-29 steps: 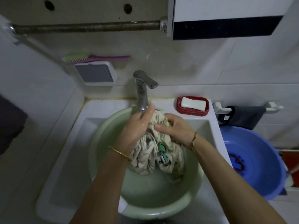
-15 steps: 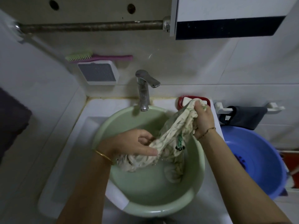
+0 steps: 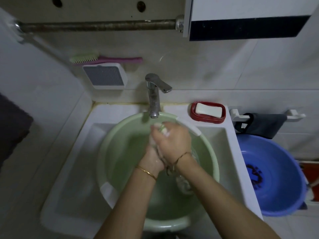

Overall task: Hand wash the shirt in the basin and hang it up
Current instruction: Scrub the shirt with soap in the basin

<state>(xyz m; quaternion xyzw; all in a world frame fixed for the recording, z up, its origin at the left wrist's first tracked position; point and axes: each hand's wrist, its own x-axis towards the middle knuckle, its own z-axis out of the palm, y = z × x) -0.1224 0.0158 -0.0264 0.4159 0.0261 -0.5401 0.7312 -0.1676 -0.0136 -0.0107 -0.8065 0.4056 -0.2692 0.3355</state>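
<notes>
The wall [image 3: 207,66] is of pale tiles, and a white sink [image 3: 72,169] stands against it in the corner. A green basin [image 3: 119,152] fills most of the sink. Its far rim is under the spout of the faucet [image 3: 153,99], and its right rim is close to the right side of the sink. The only free strip of sink floor is on the left. Just beside the sink on the right, and lower, stands a blue basin [image 3: 284,169].

There are two basins, one faucet, one brush [image 3: 107,59] lying on a white box [image 3: 105,77] on the wall, one rod [image 3: 96,26] and one cabinet [image 3: 241,14] above. There is also one white rail [image 3: 293,114] with one dark cloth [image 3: 262,125] over it. Each wrist has one bracelet.

The red dish [image 3: 205,119] on the back right corner of the sink holds one white soap [image 3: 208,110]. The blue basin shows only a dark mark on its bottom.

Both hands are together over the green basin, just below the spout. The right hand [image 3: 172,144] lies over the left hand [image 3: 152,158], and the fingers of both are curled tightly around the bunched shirt [image 3: 184,185]. A small part of the shirt comes out above the fingers. Its lower end hangs down into the green basin near the right wall. I cannot tell whether it touches the bottom.
</notes>
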